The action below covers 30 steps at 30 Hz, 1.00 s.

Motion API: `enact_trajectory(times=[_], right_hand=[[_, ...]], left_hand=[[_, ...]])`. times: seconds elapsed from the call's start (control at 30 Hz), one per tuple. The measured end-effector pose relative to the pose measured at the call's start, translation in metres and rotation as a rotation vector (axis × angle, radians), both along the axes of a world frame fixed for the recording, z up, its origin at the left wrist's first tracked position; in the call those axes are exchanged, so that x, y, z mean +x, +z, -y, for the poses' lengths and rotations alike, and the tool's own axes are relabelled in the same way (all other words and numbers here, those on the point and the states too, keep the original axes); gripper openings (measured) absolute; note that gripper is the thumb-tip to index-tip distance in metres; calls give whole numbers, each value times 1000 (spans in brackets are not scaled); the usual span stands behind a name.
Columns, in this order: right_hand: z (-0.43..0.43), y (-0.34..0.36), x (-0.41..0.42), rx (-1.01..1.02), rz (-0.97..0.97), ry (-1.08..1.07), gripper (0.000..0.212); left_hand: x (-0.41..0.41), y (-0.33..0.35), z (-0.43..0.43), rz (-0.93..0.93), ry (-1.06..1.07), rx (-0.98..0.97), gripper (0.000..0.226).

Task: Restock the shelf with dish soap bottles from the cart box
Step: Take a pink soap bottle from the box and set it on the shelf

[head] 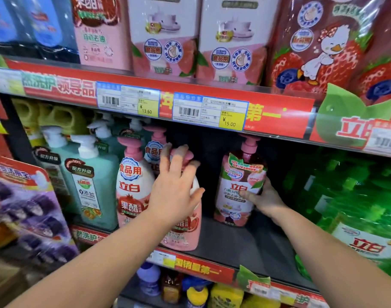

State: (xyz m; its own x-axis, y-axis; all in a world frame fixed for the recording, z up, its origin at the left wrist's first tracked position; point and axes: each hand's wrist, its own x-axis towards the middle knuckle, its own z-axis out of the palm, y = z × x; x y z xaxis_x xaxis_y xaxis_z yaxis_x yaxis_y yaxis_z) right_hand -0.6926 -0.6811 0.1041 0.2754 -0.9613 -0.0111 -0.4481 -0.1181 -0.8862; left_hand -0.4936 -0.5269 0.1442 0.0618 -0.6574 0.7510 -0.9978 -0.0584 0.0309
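While a dark grey shelf [245, 245] runs across this store aisle under a red price strip [279, 112] carrying tags marked 13.60 and 15.00, pink refill pouches [163, 36] fill the tier above at 12 o'clock. Teal pump bottles [90, 187] stand at 9 o'clock and green wrapped packs [356, 196] at 3 o'clock.

The right hand [268, 201] grasps a peach-label bottle [239, 174], which stands upright on the shelf just right of centre. The thumb lies across the label front, and the other fingers wrap out of sight round the bottle's 4 o'clock side.

The left hand [174, 192] is released, its fingers [168, 156] spread and nearly straight. The fingertips touch the pink pump head of a pomegranate-label bottle [185, 232] at the shelf's front edge, and the palm covers the bottle's shoulder. A stretch of shelf board shows between the two bottles.
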Motion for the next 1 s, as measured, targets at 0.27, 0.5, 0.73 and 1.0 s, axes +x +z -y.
enact_trajectory(times=[0.27,0.5,0.73,1.0], right_hand=[[-2,6,-3,80,16,6,77],[-2,11,-5,106,-33,48,76],[-7,12,-3,85,-76,11,72],[-19,13,4,64,-166,-78,65]], left_hand=[[1,1,1,1,-31,1,60],[3,-1,1,0,-25,26,60],[1,0,-1,-20,-38,47,62],[-1,7,-7,-37,-20,123,68]])
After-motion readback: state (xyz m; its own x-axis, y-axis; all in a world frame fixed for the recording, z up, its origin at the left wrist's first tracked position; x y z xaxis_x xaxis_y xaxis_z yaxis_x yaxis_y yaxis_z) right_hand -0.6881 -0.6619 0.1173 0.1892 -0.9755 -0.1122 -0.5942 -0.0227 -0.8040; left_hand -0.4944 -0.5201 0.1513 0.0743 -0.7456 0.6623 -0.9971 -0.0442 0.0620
